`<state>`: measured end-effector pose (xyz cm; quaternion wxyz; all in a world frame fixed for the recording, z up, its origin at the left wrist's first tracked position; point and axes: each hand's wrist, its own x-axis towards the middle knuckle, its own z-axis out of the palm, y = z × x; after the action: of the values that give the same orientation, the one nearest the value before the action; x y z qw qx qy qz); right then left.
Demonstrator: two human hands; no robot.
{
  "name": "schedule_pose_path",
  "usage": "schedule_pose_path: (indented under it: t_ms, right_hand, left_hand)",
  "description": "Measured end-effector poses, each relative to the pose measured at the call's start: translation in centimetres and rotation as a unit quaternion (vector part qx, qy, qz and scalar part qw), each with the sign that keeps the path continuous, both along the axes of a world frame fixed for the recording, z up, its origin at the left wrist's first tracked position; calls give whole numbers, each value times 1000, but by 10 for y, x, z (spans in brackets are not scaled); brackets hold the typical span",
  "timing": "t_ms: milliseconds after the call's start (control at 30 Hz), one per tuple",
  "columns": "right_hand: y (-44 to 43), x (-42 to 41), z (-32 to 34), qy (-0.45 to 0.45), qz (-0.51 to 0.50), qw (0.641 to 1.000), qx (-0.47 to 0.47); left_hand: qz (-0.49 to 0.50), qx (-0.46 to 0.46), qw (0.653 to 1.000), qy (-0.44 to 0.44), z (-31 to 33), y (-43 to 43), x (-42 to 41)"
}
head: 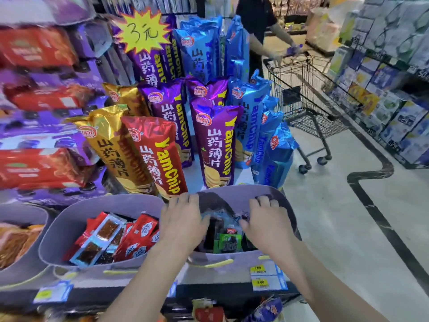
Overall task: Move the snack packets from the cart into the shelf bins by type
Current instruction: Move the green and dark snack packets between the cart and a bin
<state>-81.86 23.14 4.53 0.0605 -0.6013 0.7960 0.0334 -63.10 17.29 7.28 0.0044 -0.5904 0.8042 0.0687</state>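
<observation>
the right bin (287,206) is open on top, but the left hand (183,220) and right hand (264,220) fill most of its mouth. tall yam chip bags (218,145) wall off its back rim. the middle bin (69,225) looks perhaps half full. past the shelf's (220,295) right end, the aisle floor (343,224) lies free up to the cart (301,96).

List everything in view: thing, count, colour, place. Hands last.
bins: three, grey, front shelf row
red packets: many, red, middle bin
dark packets: several, black and green, right bin
chip bags: many, gold, red, purple, blue, behind the bins
sign: one, yellow, above the bags
price tags: several, yellow, shelf edge below the bins
boxes: many, red and purple, left shelves
cart: one, metal, aisle at right
left grip: one, bare, over right bin's left edge, hold unclear
right grip: one, bare, in right bin, hold unclear
</observation>
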Motion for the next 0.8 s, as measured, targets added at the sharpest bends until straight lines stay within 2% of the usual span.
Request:
schedule_pose_path:
  t_ms: [333,600,800]
  right_hand:
    - [24,105,34,30,116,990,-79]
    - [40,265,47,20,199,975,-98]
    - [58,403,40,4,286,954,-90]
  left_hand:
    - [85,-63,994,-33,24,53,135]
    - [204,-43,977,-37,17,120,303]
    - [320,-22,947,-33,9,195,434]
